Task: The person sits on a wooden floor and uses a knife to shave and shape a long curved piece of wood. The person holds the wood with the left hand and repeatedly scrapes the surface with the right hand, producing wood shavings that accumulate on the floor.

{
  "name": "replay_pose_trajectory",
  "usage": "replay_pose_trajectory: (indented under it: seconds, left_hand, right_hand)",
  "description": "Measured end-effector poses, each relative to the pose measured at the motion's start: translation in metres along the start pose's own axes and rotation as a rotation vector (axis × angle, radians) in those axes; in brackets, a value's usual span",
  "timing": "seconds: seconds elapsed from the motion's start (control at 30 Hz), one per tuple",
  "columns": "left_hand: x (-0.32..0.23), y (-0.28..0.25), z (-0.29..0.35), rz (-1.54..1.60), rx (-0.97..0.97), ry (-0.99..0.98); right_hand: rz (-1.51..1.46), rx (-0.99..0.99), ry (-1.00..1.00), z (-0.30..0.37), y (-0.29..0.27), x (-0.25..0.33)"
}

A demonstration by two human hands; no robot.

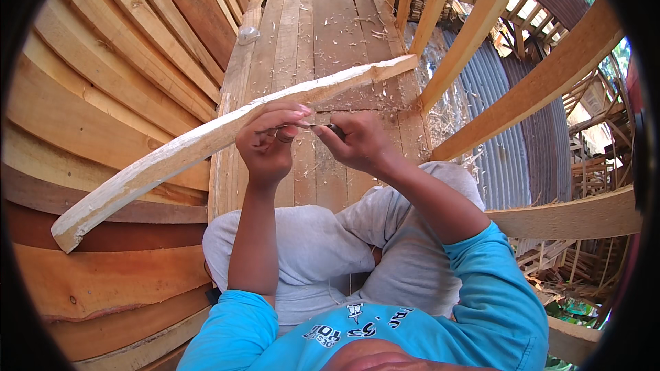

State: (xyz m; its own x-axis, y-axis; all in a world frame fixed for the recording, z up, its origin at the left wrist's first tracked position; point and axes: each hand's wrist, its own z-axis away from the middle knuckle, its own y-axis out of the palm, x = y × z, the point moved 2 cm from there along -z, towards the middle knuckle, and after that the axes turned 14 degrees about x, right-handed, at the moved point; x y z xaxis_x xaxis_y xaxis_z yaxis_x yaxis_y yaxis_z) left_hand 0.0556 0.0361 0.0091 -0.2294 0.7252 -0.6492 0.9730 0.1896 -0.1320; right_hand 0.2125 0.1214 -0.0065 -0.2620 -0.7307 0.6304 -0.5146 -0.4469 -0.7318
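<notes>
The person wears a bright turquoise-blue T-shirt [426, 343] across the near edge. Its left sleeve [237, 312] and right sleeve [491, 288] are short and loose, ending around the elbows, with soft folds in the cloth. A line of stitching runs along the side of the shirt at the near right. Printed across the chest are dark lettering [399, 319] and a small black-and-white emblem [354, 310]. Farther out are pale grey trousers [302, 233], roomy and creased. The left forearm [253, 247] and right forearm [436, 199] are bare.
</notes>
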Motion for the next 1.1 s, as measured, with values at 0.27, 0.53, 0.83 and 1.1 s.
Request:
replay_pose_trajectory:
  seconds: [0.27, 0.53, 0.83, 1.1]
  left_hand:
    - [0.007, 0.003, 0.003, 0.359, 0.039, -0.183]
    - [0.009, 0.002, -0.002, 0.171, 0.156, -0.107]
    - [0.023, 0.024, 0.011, 0.367, 0.182, -0.264]
    - [0.026, 0.031, 0.012, 0.312, 0.119, -0.338]
  right_hand:
    - [-0.057, -0.037, -0.126, 0.000, 0.007, -0.004]
    - [-0.291, 0.015, -0.326, -0.001, 0.002, 0.004]
    - [-0.253, 0.259, 0.056, -0.001, -0.001, -0.002]
    - [-0.346, 0.285, 0.073, 0.000, 0.008, -0.001]
